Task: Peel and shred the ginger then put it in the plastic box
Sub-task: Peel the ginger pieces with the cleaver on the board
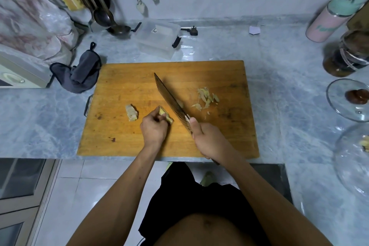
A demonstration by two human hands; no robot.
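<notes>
On the wooden cutting board [139,78], my left hand [154,129] grips a yellowish piece of ginger [165,115] and holds it down. My right hand [207,140] grips the handle of a cleaver [169,98], whose blade stands edge-down just right of the ginger. A second ginger chunk [131,113] lies on the board left of my left hand. A small heap of ginger peelings or slices [206,99] lies right of the blade. The clear plastic box [157,39] with black clips stands on the counter behind the board.
A grey cloth mitt [79,72] lies left of the board by a white appliance [20,74]. Ladles and utensils [103,16] hang at the back left. Right side holds a pink bottle [327,22], a dark jar [343,56] and glass lids [347,102].
</notes>
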